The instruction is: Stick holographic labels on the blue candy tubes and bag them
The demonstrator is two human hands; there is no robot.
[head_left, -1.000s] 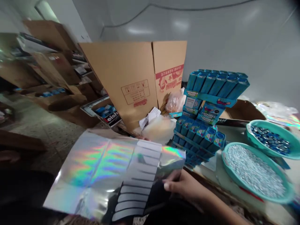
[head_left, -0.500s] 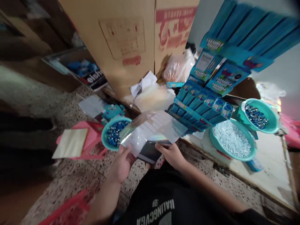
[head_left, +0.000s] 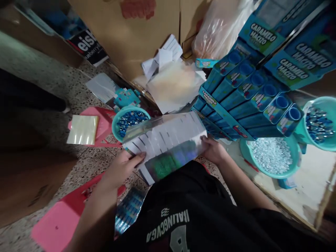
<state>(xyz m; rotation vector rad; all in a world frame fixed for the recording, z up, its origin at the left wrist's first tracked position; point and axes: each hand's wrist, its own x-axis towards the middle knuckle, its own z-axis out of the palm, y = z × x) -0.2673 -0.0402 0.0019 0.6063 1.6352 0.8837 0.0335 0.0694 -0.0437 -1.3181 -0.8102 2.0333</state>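
Between my hands is a wide sheaf [head_left: 170,134] of sheets, pale with short dark marks on top and dark with a green patch below. Clear film shows along its far edge. My left hand [head_left: 127,162] is closed on its left end, thumb on top. At the other end my right hand [head_left: 214,150] grips the right edge. The sheaf is held level with my waist, in front of my black shirt. Just past my left hand stands a turquoise basin [head_left: 114,127] of blue wrapped pieces. Loose sheets [head_left: 174,84] lie beyond the sheaf.
Stacked blue boxes [head_left: 236,108] rise at the right. Beside them are a basin of pale pieces [head_left: 271,154] and another turquoise basin [head_left: 324,140] on a table [head_left: 312,196]. Pink stools [head_left: 56,224] stand left; a large carton [head_left: 110,31] is behind. A dark-clothed leg [head_left: 34,92] shows left.
My right hand has moved outward to the sheaf's right edge, and the sheaf now lies spread between both hands. My view has tilted down and closer to the blue boxes.
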